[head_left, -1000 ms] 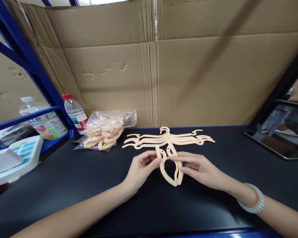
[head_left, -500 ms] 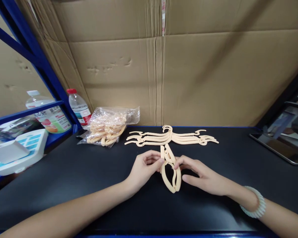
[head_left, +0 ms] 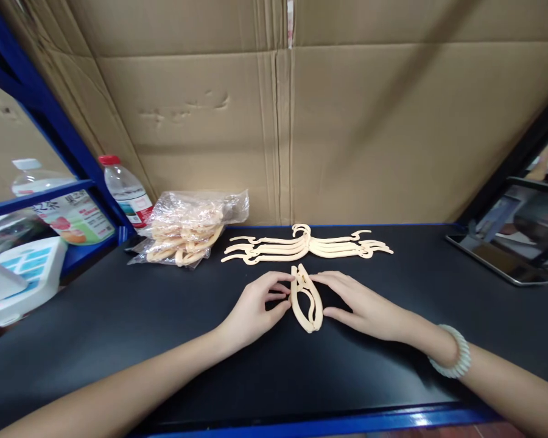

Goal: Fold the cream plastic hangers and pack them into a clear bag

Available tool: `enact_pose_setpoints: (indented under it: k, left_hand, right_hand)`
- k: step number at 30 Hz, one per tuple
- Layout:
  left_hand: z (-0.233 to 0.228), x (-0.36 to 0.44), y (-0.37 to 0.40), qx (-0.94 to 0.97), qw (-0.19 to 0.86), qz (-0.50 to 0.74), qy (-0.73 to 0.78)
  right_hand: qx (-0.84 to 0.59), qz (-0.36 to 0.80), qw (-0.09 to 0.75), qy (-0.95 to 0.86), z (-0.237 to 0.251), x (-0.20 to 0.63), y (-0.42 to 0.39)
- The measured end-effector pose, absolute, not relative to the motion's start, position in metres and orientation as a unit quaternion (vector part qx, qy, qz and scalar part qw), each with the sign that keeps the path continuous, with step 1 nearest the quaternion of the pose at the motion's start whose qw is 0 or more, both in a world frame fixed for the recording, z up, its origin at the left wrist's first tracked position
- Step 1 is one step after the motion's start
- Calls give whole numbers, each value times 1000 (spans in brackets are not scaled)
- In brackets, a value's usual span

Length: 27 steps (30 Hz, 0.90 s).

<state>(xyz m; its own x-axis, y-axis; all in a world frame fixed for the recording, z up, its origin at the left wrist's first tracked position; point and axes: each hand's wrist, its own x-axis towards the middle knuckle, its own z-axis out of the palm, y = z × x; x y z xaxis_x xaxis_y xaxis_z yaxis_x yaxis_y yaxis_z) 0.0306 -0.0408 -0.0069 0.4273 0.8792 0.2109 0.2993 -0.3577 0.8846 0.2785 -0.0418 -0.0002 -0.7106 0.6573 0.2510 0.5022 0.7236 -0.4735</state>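
A cream folding clothes hanger (head_left: 318, 310) lies folded on the black tabletop between my two hands, its rounded end toward me. My left hand (head_left: 257, 306) is at its left side, fingers bent and apart, with the thumb and forefinger tips against the edge. On the right side, my right hand (head_left: 363, 304) has its fingers stretched out; the forefinger reaches the hanger's upper part and the thumb is close to its edge. Neither hand is closed round it. Just beyond lies a row of unfolded cream hangers (head_left: 281, 249), lined up with hooks together.
A clear plastic bag (head_left: 187, 225) of cream hangers sits at the back left, near a red-capped bottle (head_left: 126, 191). A white-and-blue device (head_left: 27, 274) stands far left. A tablet-like screen (head_left: 497, 258) lies at the right. Cardboard (head_left: 369, 134) walls the back.
The hanger between my hands has been pressed narrower and has moved slightly away from me. My fingers have loosened from it and sit along its sides. The camera view has shifted a little.
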Motion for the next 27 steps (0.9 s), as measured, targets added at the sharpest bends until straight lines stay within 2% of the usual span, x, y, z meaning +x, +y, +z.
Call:
enact_pose_setpoints:
  k: [4, 7, 27]
  left_hand:
    - [-8, 29, -44, 816, 305, 342, 351]
    - [-8, 29, -46, 842, 270, 330, 330]
    - [-1, 23, -37, 860, 245, 296, 335]
  right_hand:
    - [-302, 179, 239, -905, 4, 280, -40]
    - [-289, 186, 239, -908, 5, 280, -40]
    - [-283, 207, 231, -908, 4, 282, -39]
